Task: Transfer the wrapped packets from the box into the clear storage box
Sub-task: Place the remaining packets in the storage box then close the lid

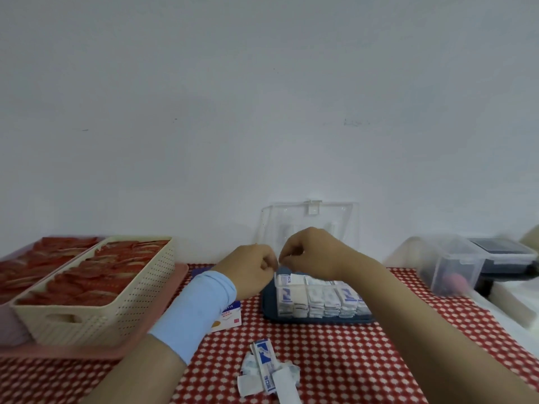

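Note:
The clear storage box (318, 298) stands on a dark blue tray (291, 318) at the table's middle, packed with upright rows of white-and-blue wrapped packets. Its clear lid (309, 220) stands open against the wall. My left hand (250, 268) and right hand (313, 253) meet over the box's rear left corner, fingers curled, pinching a small white packet (278, 258) between their tips; little of it shows. A small printed card box (230, 314) lies partly under my left forearm. Several loose packets (267, 367) lie in a heap near the front edge.
A cream perforated basket (96, 304) of red sachets sits on a pink tray (163, 319) at the left, with another batch of red sachets (43, 252) behind. At the right stand a clear lidded container (449, 266) and a dark-topped container (501, 249).

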Motion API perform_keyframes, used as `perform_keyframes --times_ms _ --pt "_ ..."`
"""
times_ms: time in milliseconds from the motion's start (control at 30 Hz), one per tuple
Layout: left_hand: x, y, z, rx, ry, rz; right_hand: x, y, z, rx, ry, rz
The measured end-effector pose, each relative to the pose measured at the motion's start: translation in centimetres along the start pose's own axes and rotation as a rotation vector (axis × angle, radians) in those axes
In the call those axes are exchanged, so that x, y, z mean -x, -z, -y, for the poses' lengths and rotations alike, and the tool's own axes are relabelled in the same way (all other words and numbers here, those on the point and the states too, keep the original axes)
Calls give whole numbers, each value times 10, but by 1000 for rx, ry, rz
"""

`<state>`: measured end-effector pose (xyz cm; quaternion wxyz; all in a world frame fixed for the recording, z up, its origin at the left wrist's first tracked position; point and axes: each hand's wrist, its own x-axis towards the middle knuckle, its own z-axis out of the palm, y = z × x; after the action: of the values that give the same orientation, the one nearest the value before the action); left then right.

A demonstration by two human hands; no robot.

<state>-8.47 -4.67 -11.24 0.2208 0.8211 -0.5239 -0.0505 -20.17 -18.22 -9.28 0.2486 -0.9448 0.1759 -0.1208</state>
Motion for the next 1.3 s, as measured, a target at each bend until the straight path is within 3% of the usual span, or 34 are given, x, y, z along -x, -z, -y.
perform_keyframes --times_ms 133,267,367,767,967,1200,1300 --pt "29 -6 -1 -81 -46 209 41 -23 22 194 -98 346" --pt "50 -26 8 -180 -39 429 64 -56 22 384 -229 457" --pt "59 -34 6 -255 -60 559 73 -69 20 350 -247 538" --pt "67 -49 18 -180 28 441 79 -74 -2 140 -205 383" --pt "65 -48 28 -160 16 409 75 -68 -5 120 -256 424" --pt "56 -52 33 -155 48 269 69 -58 -1 61 -192 14" --pt "53 -58 24 -127 25 277 69 -59 10 94 -66 88"
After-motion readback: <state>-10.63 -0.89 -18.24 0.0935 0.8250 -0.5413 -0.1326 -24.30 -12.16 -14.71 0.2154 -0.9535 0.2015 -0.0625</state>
